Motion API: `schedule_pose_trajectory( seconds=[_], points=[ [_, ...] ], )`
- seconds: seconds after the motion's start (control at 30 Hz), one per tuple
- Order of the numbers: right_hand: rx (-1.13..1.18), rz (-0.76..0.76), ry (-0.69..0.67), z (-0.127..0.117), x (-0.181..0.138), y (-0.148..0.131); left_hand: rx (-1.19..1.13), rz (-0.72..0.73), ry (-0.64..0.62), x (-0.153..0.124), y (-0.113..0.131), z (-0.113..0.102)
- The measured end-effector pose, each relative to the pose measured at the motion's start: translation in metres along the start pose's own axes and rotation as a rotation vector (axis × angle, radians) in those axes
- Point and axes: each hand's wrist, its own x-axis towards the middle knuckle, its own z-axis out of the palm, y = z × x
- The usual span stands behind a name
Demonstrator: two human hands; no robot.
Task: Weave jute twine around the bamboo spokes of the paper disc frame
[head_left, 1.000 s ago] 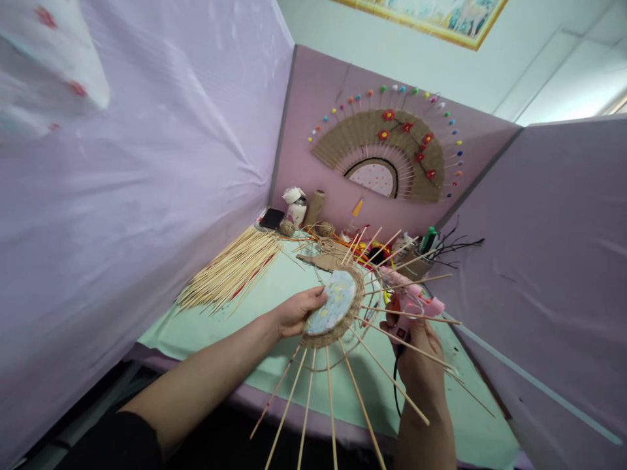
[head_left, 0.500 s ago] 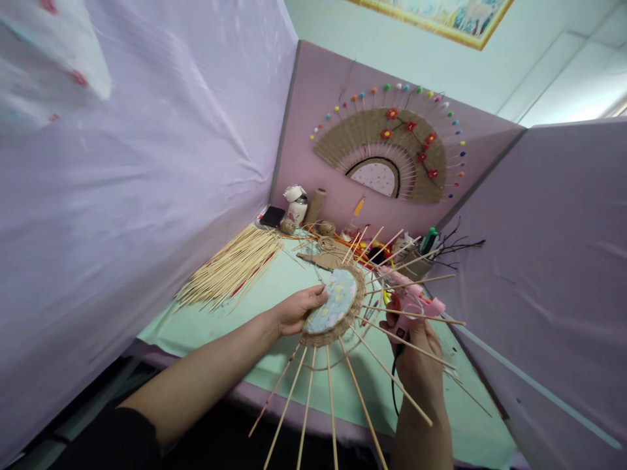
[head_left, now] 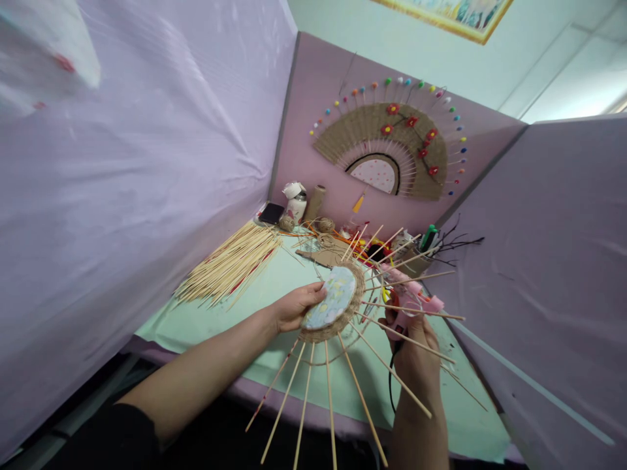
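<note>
My left hand (head_left: 292, 308) grips the edge of a round craft piece (head_left: 334, 300): a pale patterned disc ringed with jute twine, with several thin bamboo sticks (head_left: 362, 401) fanning out from it. It is held tilted above the green table mat (head_left: 274, 294). My right hand (head_left: 415, 356) is closed round a pink glue gun (head_left: 411, 301), whose nozzle points toward the right side of the disc, behind the sticks. A black cord (head_left: 392, 385) hangs from the gun.
A pile of bamboo skewers (head_left: 230, 264) lies at the left of the mat. Twine spools, a white jar (head_left: 295, 203), a cup of tools (head_left: 416, 258) and dark twigs stand at the back. A finished fan (head_left: 386, 153) hangs on the pink partition; purple cloth walls enclose both sides.
The view has shifted slightly; both hands and the craft piece keep nearly the same pose, drifting a little left and down.
</note>
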Motion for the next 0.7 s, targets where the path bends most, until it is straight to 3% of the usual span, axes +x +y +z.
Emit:
schedule_pose_trajectory(
  seconds=[0.1, 0.53, 0.63, 0.7],
  points=[
    [-0.012, 0.024, 0.038, 0.0, 0.0, 0.0, 0.0, 0.002, -0.008, 0.0, 0.0, 0.0],
    [-0.044, -0.012, -0.039, -0.002, 0.003, 0.004, 0.022, -0.027, -0.049, -0.003, 0.002, 0.001],
    [-0.194, -0.077, 0.042, -0.021, 0.017, 0.003, 0.031, -0.027, -0.039, -0.003, 0.002, 0.002],
    [-0.403, -0.108, 0.076, -0.05, 0.033, 0.003, 0.033, -0.025, -0.027, -0.003, 0.003, 0.002]
  ],
)
